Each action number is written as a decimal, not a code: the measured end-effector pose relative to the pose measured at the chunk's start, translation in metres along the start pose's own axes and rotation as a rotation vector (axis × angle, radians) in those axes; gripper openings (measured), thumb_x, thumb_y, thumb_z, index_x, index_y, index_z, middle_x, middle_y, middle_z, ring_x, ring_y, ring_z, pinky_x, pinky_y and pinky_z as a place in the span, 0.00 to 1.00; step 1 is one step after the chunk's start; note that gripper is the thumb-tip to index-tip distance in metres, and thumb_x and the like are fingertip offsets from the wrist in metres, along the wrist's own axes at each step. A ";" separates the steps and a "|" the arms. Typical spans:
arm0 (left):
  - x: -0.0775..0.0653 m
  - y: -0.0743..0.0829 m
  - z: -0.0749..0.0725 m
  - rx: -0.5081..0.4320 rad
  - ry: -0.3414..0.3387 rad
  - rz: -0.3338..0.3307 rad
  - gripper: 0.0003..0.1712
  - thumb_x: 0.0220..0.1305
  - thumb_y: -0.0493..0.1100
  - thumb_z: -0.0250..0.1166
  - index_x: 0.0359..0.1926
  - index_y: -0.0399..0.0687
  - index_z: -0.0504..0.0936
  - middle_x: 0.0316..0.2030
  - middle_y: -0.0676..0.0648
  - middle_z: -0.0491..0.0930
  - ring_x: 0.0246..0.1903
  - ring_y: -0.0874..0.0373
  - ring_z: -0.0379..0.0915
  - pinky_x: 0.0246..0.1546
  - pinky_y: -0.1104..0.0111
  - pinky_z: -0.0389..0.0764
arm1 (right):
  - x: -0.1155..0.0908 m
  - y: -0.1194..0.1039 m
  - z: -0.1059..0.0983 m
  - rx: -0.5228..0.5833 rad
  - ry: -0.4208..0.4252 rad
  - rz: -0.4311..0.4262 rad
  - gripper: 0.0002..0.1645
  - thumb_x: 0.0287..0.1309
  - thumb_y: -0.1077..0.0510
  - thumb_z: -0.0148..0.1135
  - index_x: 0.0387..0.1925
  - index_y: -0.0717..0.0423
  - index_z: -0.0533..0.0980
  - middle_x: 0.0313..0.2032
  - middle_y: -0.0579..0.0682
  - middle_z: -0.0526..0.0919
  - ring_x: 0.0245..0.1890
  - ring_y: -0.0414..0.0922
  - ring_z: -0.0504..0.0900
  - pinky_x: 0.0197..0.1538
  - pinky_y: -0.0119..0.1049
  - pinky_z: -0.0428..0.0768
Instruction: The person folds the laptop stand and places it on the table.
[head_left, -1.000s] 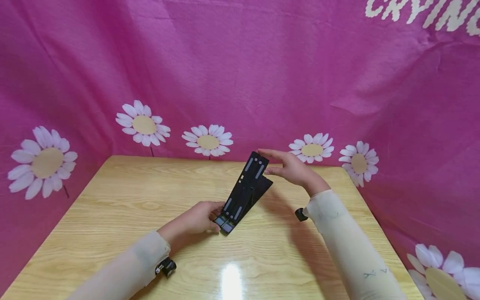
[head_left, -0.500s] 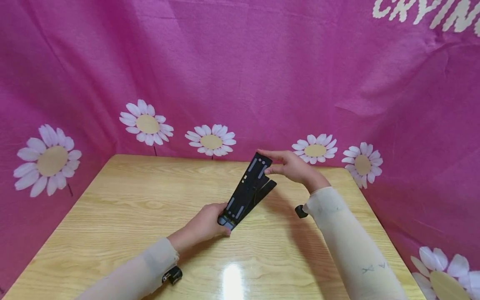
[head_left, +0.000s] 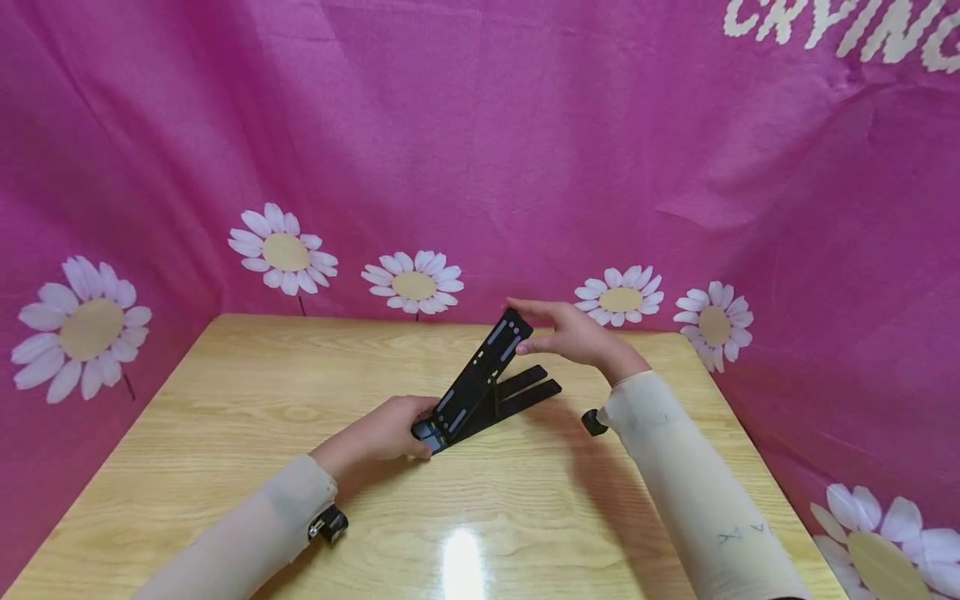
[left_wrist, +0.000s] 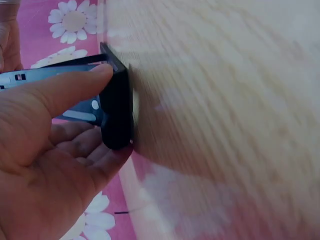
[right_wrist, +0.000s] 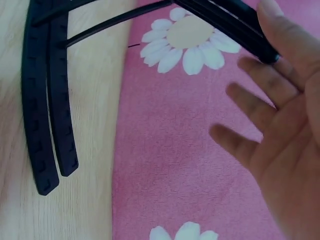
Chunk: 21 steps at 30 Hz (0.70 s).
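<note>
A black folding laptop stand [head_left: 468, 383] is partly unfolded over the table's middle. Its slim upper panel, with grey pads, slants up to the right. My left hand [head_left: 384, 430] grips the low end; in the left wrist view, the thumb [left_wrist: 80, 87] lies over the lip and the fingers curl beneath. At the raised end, my right hand [head_left: 576, 337] pinches the panel between thumb and forefinger, the other fingers spread in the right wrist view. Two notched base arms [right_wrist: 36, 125] reach out below the panel, and a thin strut [right_wrist: 117, 23] links one of them upward.
The wooden table [head_left: 262, 392] runs back to a pink cloth [head_left: 480, 167] printed with daisies, which also hangs along both sides. A small black device [head_left: 328, 524] sits at the left sleeve, another device [head_left: 595, 422] at the right one.
The stand's base arms have swung away from the upper panel and now show as two separate bars. The panel leans lower, and both hands have shifted slightly left with it.
</note>
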<state>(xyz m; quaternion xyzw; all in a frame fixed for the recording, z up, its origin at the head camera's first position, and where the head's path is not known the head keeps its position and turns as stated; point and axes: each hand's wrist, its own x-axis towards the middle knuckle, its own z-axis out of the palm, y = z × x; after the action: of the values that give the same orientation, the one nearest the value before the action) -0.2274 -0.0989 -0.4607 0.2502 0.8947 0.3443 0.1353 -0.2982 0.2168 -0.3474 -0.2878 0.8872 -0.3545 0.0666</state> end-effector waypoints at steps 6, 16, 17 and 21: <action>-0.003 -0.009 -0.010 0.012 -0.051 0.012 0.42 0.52 0.33 0.79 0.69 0.41 0.74 0.56 0.46 0.83 0.52 0.55 0.77 0.57 0.59 0.77 | 0.003 0.001 0.006 0.223 -0.019 0.047 0.43 0.55 0.56 0.78 0.72 0.45 0.72 0.65 0.52 0.80 0.68 0.53 0.76 0.70 0.56 0.71; -0.008 -0.029 -0.035 -0.061 -0.075 -0.047 0.42 0.56 0.26 0.72 0.72 0.45 0.71 0.64 0.48 0.78 0.62 0.53 0.73 0.63 0.57 0.75 | -0.003 -0.009 0.031 0.347 0.091 0.061 0.40 0.58 0.52 0.76 0.71 0.48 0.72 0.61 0.52 0.83 0.62 0.52 0.80 0.63 0.48 0.80; -0.008 -0.029 -0.035 -0.061 -0.077 -0.042 0.42 0.56 0.26 0.72 0.72 0.45 0.71 0.65 0.48 0.78 0.63 0.53 0.73 0.64 0.56 0.75 | -0.004 -0.008 0.031 0.330 0.093 0.050 0.41 0.59 0.51 0.75 0.72 0.47 0.71 0.61 0.52 0.82 0.63 0.52 0.80 0.63 0.48 0.80; -0.004 -0.020 -0.031 -0.060 -0.077 -0.059 0.44 0.57 0.31 0.75 0.74 0.45 0.69 0.66 0.45 0.77 0.64 0.50 0.73 0.64 0.56 0.75 | -0.012 0.001 0.029 0.284 0.079 0.020 0.44 0.62 0.53 0.73 0.76 0.44 0.64 0.66 0.53 0.78 0.66 0.52 0.76 0.68 0.54 0.75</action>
<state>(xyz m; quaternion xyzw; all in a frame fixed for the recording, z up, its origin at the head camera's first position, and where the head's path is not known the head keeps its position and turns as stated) -0.2436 -0.1308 -0.4520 0.2324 0.8851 0.3571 0.1871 -0.2796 0.2075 -0.3706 -0.2526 0.8327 -0.4869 0.0754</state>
